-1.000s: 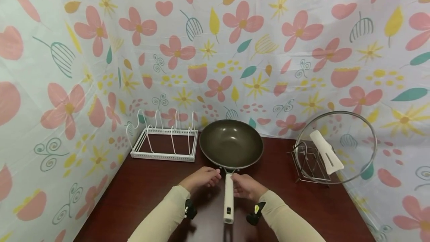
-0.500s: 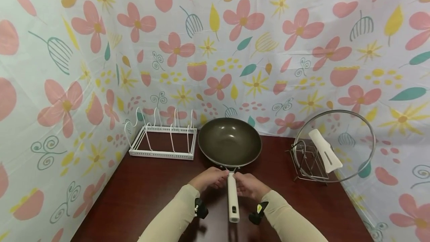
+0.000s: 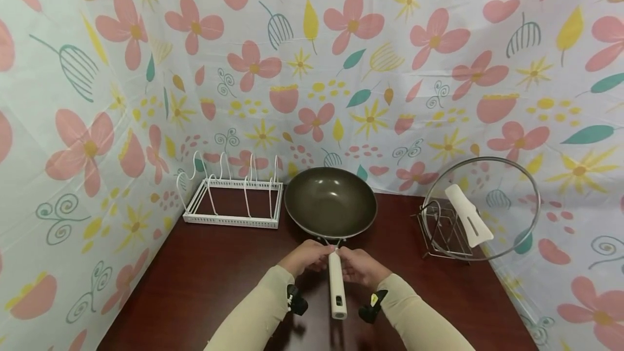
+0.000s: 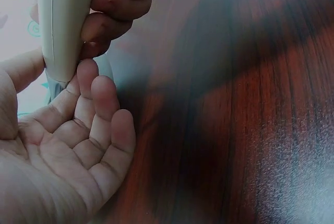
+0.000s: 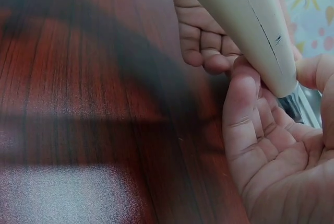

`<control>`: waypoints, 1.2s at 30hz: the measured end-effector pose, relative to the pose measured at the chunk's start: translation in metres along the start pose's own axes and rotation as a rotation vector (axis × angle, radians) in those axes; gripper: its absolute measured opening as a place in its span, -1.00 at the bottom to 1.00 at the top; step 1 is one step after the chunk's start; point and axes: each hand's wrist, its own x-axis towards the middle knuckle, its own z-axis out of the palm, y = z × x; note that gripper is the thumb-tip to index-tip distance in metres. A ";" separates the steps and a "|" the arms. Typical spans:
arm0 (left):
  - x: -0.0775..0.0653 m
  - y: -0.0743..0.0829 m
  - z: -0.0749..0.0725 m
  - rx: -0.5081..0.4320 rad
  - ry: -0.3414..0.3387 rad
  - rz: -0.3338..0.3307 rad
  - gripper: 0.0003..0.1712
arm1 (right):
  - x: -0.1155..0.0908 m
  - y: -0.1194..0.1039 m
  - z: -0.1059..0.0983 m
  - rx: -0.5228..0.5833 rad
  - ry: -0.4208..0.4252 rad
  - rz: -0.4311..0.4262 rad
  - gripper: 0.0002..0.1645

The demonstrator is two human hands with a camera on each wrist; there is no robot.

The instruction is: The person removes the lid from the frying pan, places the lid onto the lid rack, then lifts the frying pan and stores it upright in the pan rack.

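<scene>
Pinches the cream handle [image 3: 338,288] of a dark frying pan [image 3: 331,202] at its inner end, with the left hand [image 3: 307,258] at nine o'clock of the handle and the right hand [image 3: 359,266] at three, thumb and fingers of both clamped on it. Shows the palm of the left hand in the left wrist view, with the outer fingers [image 4: 121,135] loosely bent. Points the handle toward six o'clock and the frying pan toward twelve, in front of a flower-printed cloth [image 3: 302,140]. Leaves unclear any contact between the frying pan's base and the reddish-brown tabletop [image 3: 209,280]. Shows a small dark mark [image 5: 278,39] on the handle beside a thin seam, in the right wrist view. Wears cream sleeves [image 3: 255,307] and a black device [image 3: 296,302] at each wrist. Has a white wire rack [image 3: 231,221] just beside the frying pan at nine o'clock and, well apart at three, a glass lid [image 3: 504,205] tilted on edge in a small wire stand [image 3: 441,252], with a slotted white grip [image 3: 469,214].
</scene>
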 end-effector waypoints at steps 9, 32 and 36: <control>0.005 -0.006 0.001 -0.074 -0.017 -0.012 -0.61 | -0.011 -0.002 0.004 0.030 -0.028 0.027 -0.33; 0.019 -0.011 0.036 -0.683 -0.237 -0.129 -0.69 | -0.034 0.020 -0.036 0.030 0.154 0.131 0.06; 0.022 -0.010 0.045 -0.837 -0.233 -0.143 -0.82 | -0.039 0.023 -0.041 0.044 0.175 0.147 0.01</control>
